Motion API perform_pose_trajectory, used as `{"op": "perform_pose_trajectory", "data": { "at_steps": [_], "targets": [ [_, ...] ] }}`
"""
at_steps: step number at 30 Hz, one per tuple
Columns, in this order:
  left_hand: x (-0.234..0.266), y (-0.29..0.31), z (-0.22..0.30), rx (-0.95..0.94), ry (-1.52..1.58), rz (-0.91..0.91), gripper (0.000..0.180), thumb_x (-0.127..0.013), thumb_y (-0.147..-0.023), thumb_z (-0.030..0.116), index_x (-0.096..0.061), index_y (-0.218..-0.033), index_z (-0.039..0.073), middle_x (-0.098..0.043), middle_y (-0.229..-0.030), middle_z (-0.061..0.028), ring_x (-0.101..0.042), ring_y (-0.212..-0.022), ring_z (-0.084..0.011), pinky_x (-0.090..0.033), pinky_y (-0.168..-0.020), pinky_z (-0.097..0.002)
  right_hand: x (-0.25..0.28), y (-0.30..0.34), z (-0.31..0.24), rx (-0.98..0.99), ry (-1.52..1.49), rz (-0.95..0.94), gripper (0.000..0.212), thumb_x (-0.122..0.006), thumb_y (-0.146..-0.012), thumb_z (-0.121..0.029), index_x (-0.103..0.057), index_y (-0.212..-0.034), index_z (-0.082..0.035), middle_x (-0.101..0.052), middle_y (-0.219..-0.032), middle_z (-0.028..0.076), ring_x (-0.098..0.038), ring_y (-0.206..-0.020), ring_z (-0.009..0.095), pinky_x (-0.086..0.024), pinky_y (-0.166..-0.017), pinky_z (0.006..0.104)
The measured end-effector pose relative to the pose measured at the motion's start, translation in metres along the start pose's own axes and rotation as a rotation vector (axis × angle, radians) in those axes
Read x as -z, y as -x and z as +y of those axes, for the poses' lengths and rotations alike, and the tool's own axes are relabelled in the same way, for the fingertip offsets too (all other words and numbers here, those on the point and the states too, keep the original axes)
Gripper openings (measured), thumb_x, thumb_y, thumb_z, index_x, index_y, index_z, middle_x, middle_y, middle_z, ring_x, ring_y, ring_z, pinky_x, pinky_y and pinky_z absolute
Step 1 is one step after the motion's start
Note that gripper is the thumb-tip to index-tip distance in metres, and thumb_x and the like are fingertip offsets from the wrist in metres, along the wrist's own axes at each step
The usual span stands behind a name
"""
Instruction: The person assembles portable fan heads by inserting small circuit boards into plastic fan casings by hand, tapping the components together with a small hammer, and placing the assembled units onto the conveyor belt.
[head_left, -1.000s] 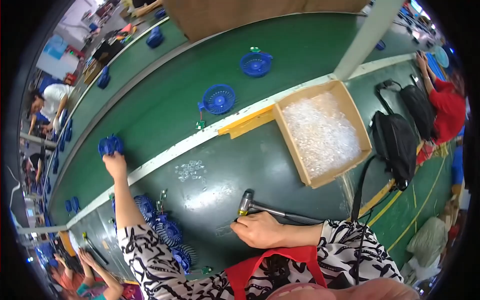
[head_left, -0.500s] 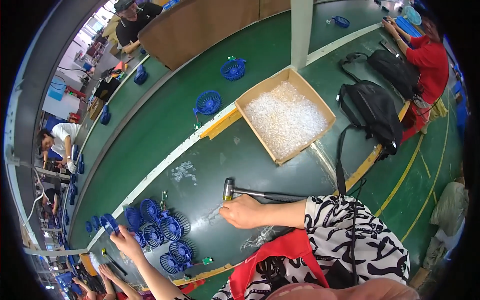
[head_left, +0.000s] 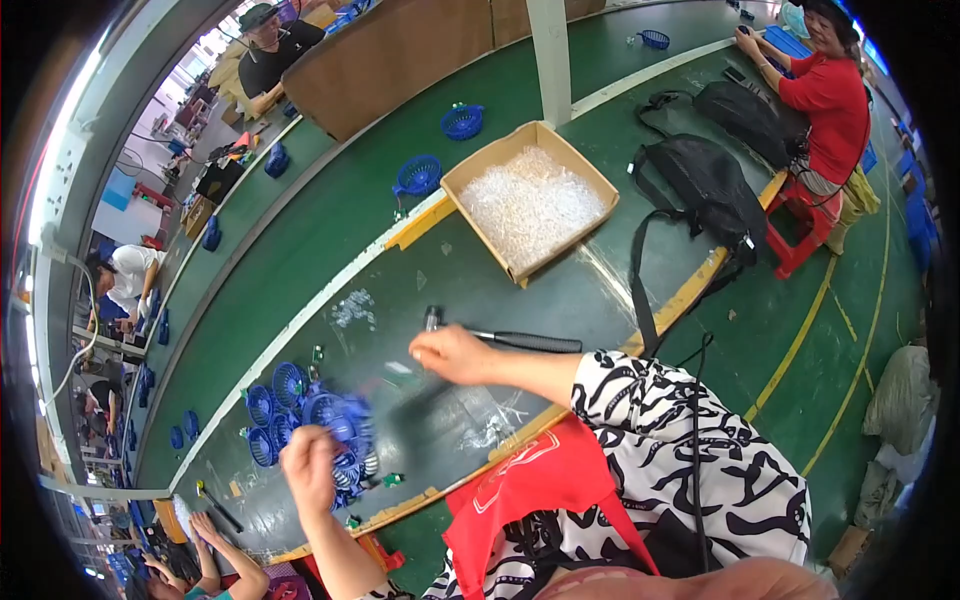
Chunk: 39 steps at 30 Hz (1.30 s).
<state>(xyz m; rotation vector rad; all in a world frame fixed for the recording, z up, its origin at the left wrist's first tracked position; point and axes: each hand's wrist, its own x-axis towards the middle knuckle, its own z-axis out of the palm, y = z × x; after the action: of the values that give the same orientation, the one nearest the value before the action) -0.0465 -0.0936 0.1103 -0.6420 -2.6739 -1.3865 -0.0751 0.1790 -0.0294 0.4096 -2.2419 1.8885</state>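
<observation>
My left hand (head_left: 310, 468), smeared by motion, has its fingers closed at a blurred blue round slotted plastic housing (head_left: 338, 412) above a cluster of similar blue housings (head_left: 288, 384). Small green circuit boards (head_left: 393, 480) lie beside that cluster. My right hand (head_left: 452, 355) is raised over the table with curled fingers; whatever they may hold is hidden. Behind it a hammer (head_left: 535, 342) lies on the table, its metal head (head_left: 432, 318) showing past my knuckles. Loose small clear parts (head_left: 354, 309) are spread farther off.
A cardboard box (head_left: 460, 185) full of clear plastic parts stands beyond my right hand. Black bags (head_left: 705, 185) lie to the right, near a person in red (head_left: 835, 110). A green belt (head_left: 300, 270) carries blue housings past the far edge. Another person's hands (head_left: 208, 530) rest at lower left.
My left hand has come back from the belt's edge toward me and the cluster, bringing the blue housing. My right hand stays closed near the hammer. The whole view has shifted slightly.
</observation>
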Motion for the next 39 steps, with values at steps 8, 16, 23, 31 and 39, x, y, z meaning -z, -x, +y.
{"op": "perform_pose_trajectory", "data": {
  "at_steps": [8,16,23,31,39],
  "targets": [
    [-0.075,0.014,-0.028,-0.192,-0.348,-0.252,0.015,-0.061,-0.084,0.004,-0.066,-0.098,0.0,-0.066,-0.091,-0.0213,-0.063,-0.089,-0.0375,-0.051,-0.081,-0.042,0.0,-0.002,-0.008,-0.189,-0.064,-0.029,0.016,-0.057,-0.09,-0.015,-0.065,-0.089,-0.001,-0.065,-0.067,0.011,-0.063,-0.061,0.017,-0.05,-0.059,0.0336],
    [-0.108,0.071,-0.01,-0.089,-0.184,0.226,0.029,-0.058,-0.081,-0.008,-0.062,-0.108,-0.001,-0.064,-0.109,-0.0193,-0.061,-0.1,-0.0375,-0.049,-0.087,-0.0427,0.03,0.016,-0.017,-0.433,-0.151,-0.067,0.02,-0.06,-0.091,-0.013,-0.066,-0.103,0.001,-0.066,-0.079,0.003,-0.048,-0.057,0.005,-0.041,-0.051,0.0205],
    [-0.132,0.093,-0.002,-0.059,-0.179,0.16,0.041,-0.066,-0.077,-0.009,-0.058,-0.116,0.0,-0.053,-0.129,-0.0194,-0.065,-0.095,-0.0266,-0.056,-0.067,-0.0287,0.029,0.042,-0.052,-0.381,-0.021,-0.305,0.023,-0.062,-0.092,-0.015,-0.065,-0.106,0.002,-0.066,-0.084,0.002,-0.054,-0.071,0.004,-0.045,-0.063,0.02],
    [-0.16,0.069,-0.002,-0.014,-0.164,0.036,0.046,-0.074,-0.072,-0.001,-0.049,-0.11,-0.006,-0.051,-0.121,-0.0273,-0.054,-0.108,-0.0444,-0.048,-0.09,-0.045,0.013,0.075,-0.07,-0.155,0.654,-0.374,0.024,-0.066,-0.08,-0.014,-0.062,-0.1,-0.001,-0.067,-0.075,0.012,-0.065,-0.074,0.034,-0.05,-0.065,0.044],
    [-0.159,0.047,-0.006,-0.042,-0.118,0.231,0.044,-0.075,-0.072,-0.003,-0.058,-0.113,-0.004,-0.06,-0.106,-0.0169,-0.064,-0.075,-0.0218,-0.054,-0.058,-0.0281,0.006,0.071,-0.077,-0.29,0.397,-0.298,0.016,-0.061,-0.083,-0.015,-0.064,-0.087,0.0,-0.063,-0.066,0.015,-0.061,-0.06,0.029,-0.047,-0.057,0.0409]
  ]
}}
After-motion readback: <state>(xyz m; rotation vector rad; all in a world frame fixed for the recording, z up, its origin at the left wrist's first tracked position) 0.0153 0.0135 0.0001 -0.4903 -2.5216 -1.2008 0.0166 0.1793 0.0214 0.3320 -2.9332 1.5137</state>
